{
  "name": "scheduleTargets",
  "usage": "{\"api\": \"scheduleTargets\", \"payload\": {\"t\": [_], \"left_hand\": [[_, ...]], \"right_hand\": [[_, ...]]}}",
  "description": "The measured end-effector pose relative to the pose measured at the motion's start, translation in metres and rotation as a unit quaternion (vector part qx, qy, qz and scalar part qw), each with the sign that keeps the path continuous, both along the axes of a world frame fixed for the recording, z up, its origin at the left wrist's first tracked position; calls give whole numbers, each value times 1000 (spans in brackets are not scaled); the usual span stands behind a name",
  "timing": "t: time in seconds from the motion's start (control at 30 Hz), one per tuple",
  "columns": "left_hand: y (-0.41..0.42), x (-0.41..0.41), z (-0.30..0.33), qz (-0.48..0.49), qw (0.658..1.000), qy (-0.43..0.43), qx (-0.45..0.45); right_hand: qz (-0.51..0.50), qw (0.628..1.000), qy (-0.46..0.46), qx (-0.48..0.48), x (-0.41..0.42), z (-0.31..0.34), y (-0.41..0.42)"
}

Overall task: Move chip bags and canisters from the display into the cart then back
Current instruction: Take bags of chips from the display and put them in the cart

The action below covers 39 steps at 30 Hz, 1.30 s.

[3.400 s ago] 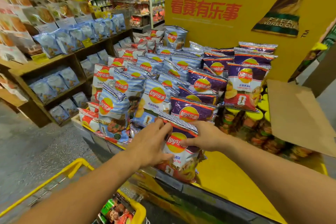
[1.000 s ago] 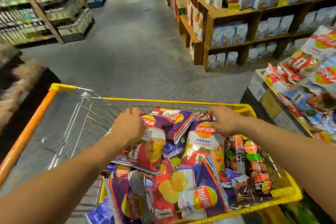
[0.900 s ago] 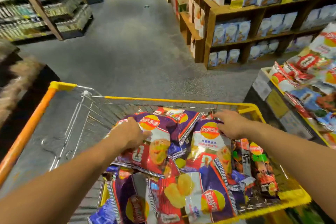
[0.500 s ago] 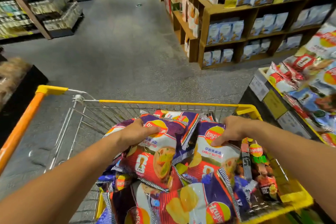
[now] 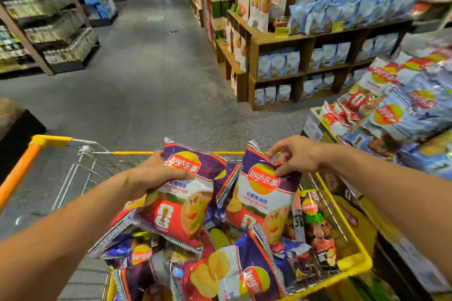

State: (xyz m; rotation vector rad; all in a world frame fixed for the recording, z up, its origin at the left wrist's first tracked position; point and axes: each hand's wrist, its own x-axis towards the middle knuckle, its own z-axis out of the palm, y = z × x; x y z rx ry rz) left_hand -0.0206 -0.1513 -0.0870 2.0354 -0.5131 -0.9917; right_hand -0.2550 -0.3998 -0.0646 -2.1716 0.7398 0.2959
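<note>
Head view: 2 purple-and-red chip bags are held up over the cart (image 5: 352,269), 1 in each hand. The left bag (image 5: 181,200) is gripped at its upper left corner by the left hand (image 5: 156,173), with the thumb laid across the front near the logo and the other fingers hidden behind the bag. The right bag (image 5: 264,193) is pinched at its top edge by the right hand (image 5: 296,156), the thumb and fingertips curled down onto the foil beside the logo. Both bags hang tilted, their lower ends close above the pile of bags (image 5: 220,271) by which the cart is filled; whether they touch the pile cannot be told. The 2 bags are just beside each other, with a further purple bag seen between them. Canisters (image 5: 315,230) are stood along the cart's right wall.

Both forearms are stretched forward from the lower corners of the frame, the hands level with the cart's far rim. The orange handle (image 5: 22,171) is seen at the left.

The chip display (image 5: 401,115) is stacked with blue and red bags at the right. A grey floor (image 5: 146,76) runs ahead between wooden shelves (image 5: 305,61) of pale blue packets and blurred shelving at the left.
</note>
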Motion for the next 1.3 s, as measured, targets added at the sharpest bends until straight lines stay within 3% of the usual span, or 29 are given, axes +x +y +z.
{"api": "scheduleTargets", "payload": {"t": [0.17,0.43,0.63,0.83,1.07,1.3], "left_hand": [[-40,-34,40,60,993,-79,-71],[-123,-120,78,30,970,-186,-154],[-190,-203,106,-60,949,-192,-244],[-263,-299,126,-141,938,-67,-311],[-328,-393,140,-202,907,90,-358],[-380,-456,144,-305,878,189,-316]], "right_hand": [[1,998,-64,21,-33,41,-11],[-30,992,-126,14,-135,120,-42],[-48,992,-113,19,-222,160,-73],[-113,977,-179,15,-306,180,-102],[-310,904,-293,30,-381,187,-124],[-419,867,-269,28,-440,200,-134]]}}
